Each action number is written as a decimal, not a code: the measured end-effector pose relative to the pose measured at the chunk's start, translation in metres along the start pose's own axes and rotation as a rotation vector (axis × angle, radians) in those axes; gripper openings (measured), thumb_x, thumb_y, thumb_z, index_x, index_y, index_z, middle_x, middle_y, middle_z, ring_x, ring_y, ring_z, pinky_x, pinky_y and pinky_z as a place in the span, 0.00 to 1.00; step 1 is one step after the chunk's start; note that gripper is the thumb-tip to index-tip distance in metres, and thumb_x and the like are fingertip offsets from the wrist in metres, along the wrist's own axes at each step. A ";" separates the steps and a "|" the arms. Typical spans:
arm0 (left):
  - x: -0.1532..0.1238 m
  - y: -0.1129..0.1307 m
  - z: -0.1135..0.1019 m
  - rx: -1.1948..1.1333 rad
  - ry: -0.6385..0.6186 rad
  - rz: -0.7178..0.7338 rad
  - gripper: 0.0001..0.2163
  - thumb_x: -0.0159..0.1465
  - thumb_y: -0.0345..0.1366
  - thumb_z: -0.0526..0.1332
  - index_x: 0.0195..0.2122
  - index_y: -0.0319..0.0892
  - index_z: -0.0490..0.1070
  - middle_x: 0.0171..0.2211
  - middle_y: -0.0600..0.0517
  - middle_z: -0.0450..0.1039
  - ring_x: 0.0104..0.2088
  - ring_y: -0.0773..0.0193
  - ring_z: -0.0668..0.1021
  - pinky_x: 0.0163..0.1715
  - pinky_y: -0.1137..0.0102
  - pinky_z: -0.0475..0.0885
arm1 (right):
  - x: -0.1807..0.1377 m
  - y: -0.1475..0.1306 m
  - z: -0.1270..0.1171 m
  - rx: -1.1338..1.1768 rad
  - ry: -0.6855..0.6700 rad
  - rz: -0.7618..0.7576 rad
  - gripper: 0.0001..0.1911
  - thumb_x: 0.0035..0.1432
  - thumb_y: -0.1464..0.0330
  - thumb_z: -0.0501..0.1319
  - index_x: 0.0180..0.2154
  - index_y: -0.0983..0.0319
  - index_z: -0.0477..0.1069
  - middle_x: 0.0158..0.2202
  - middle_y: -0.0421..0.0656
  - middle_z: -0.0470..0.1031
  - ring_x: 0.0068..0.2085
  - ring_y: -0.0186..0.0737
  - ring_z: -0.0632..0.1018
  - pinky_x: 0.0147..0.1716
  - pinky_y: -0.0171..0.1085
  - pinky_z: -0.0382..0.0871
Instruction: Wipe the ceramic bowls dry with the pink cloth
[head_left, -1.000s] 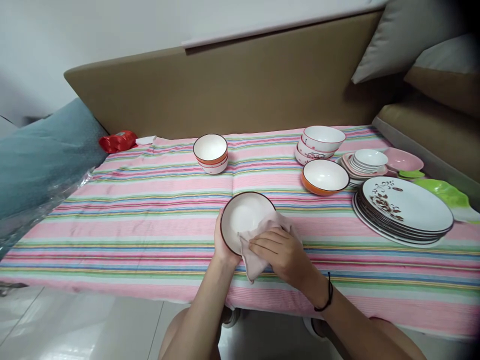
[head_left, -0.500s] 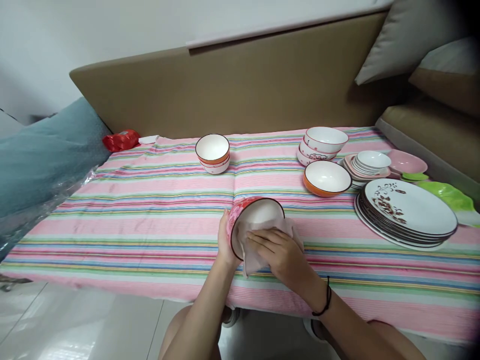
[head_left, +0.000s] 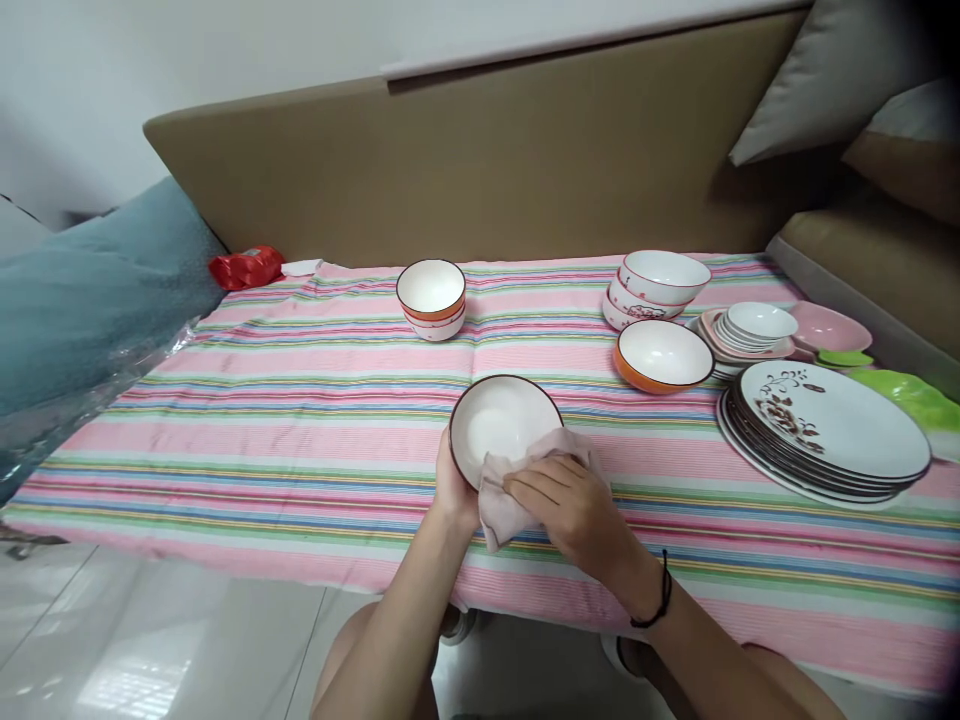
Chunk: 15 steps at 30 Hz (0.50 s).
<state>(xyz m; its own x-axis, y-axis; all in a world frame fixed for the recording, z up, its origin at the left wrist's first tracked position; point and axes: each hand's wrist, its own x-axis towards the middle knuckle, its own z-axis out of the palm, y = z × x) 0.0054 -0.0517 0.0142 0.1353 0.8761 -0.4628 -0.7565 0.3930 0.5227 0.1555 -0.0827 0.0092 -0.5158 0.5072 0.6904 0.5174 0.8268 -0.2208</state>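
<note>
A white-lined bowl (head_left: 499, 425) with a dark rim is held above the striped cloth, its opening tilted up toward me. My left hand (head_left: 455, 485) grips it from the left and underneath, with most of its fingers hidden behind the bowl. A pale pinkish wiping cloth (head_left: 504, 508) lies over the bowl's lower right rim. My right hand (head_left: 566, 505) presses this cloth against the rim, its fingers together on top of the fabric. The bowl's outside is mostly out of sight now.
Behind the bowl stands a small bowl stack (head_left: 431, 300). To the right are an orange bowl (head_left: 664, 355), stacked white bowls (head_left: 660, 285), small dishes (head_left: 757, 325), a plate stack (head_left: 832, 420) and a green leaf-shaped dish (head_left: 911, 398). A red package (head_left: 247, 268) lies far left on the striped cloth (head_left: 300, 430).
The bowl has turned to face more upward, so its red patterned outside no longer shows. My right hand and the wiping cloth have shifted from the inside to the lower right rim.
</note>
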 end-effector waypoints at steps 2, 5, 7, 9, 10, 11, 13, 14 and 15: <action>-0.001 0.003 0.001 0.115 -0.014 -0.009 0.25 0.59 0.54 0.60 0.47 0.38 0.75 0.42 0.44 0.78 0.46 0.49 0.78 0.46 0.61 0.72 | -0.003 0.008 -0.001 0.068 0.040 0.060 0.15 0.61 0.78 0.48 0.40 0.64 0.72 0.35 0.46 0.78 0.37 0.43 0.74 0.39 0.42 0.68; -0.004 0.007 0.002 0.393 -0.041 0.133 0.28 0.59 0.51 0.63 0.58 0.47 0.67 0.50 0.46 0.75 0.51 0.50 0.76 0.49 0.61 0.71 | -0.009 0.020 -0.002 0.228 0.124 0.266 0.15 0.52 0.79 0.51 0.37 0.62 0.71 0.34 0.45 0.75 0.36 0.43 0.73 0.38 0.41 0.69; -0.007 0.009 0.000 0.614 -0.132 0.234 0.32 0.59 0.45 0.66 0.63 0.51 0.60 0.57 0.47 0.70 0.55 0.51 0.73 0.52 0.61 0.69 | -0.012 0.026 -0.004 0.366 0.132 0.445 0.14 0.50 0.79 0.51 0.35 0.62 0.70 0.33 0.43 0.73 0.34 0.40 0.73 0.33 0.38 0.68; -0.007 0.010 -0.004 0.835 -0.249 0.329 0.36 0.58 0.40 0.67 0.66 0.52 0.54 0.64 0.46 0.61 0.59 0.50 0.69 0.55 0.59 0.67 | -0.013 0.028 -0.008 0.491 0.103 0.573 0.12 0.49 0.79 0.51 0.33 0.61 0.69 0.29 0.41 0.70 0.30 0.38 0.71 0.28 0.35 0.65; -0.007 0.011 -0.007 0.948 -0.291 0.390 0.38 0.58 0.39 0.67 0.67 0.52 0.51 0.66 0.45 0.55 0.62 0.49 0.66 0.57 0.58 0.66 | -0.013 0.028 -0.010 0.533 0.081 0.604 0.11 0.49 0.79 0.51 0.32 0.61 0.68 0.28 0.40 0.69 0.29 0.37 0.70 0.26 0.34 0.64; -0.005 0.012 -0.010 1.066 -0.311 0.470 0.40 0.57 0.39 0.68 0.68 0.52 0.48 0.68 0.45 0.51 0.64 0.48 0.63 0.59 0.56 0.64 | -0.012 0.028 -0.013 0.549 0.061 0.610 0.12 0.48 0.79 0.51 0.32 0.61 0.68 0.28 0.40 0.68 0.29 0.36 0.70 0.26 0.34 0.63; -0.002 0.016 -0.015 1.318 -0.315 0.693 0.44 0.55 0.38 0.69 0.68 0.51 0.43 0.69 0.43 0.46 0.67 0.47 0.56 0.62 0.52 0.59 | -0.012 0.030 -0.017 0.489 0.030 0.511 0.14 0.48 0.80 0.51 0.35 0.62 0.68 0.30 0.41 0.70 0.31 0.38 0.70 0.29 0.35 0.65; -0.001 0.019 -0.018 1.443 -0.319 0.816 0.44 0.55 0.36 0.69 0.68 0.49 0.44 0.70 0.42 0.45 0.68 0.47 0.54 0.63 0.50 0.56 | -0.013 0.032 -0.018 0.420 0.010 0.412 0.16 0.49 0.80 0.50 0.37 0.62 0.69 0.32 0.42 0.71 0.34 0.39 0.71 0.33 0.37 0.67; 0.001 0.022 -0.020 1.561 -0.334 0.933 0.41 0.56 0.34 0.68 0.67 0.48 0.47 0.69 0.41 0.46 0.68 0.47 0.52 0.64 0.49 0.55 | -0.014 0.033 -0.018 0.338 -0.016 0.299 0.17 0.50 0.81 0.50 0.38 0.62 0.69 0.34 0.44 0.72 0.36 0.41 0.71 0.38 0.40 0.67</action>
<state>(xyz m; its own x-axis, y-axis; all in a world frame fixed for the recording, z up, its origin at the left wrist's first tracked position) -0.0239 -0.0479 0.0112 0.3240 0.8701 0.3713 0.5296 -0.4921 0.6909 0.1919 -0.0663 0.0046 -0.3897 0.7371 0.5521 0.3946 0.6753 -0.6231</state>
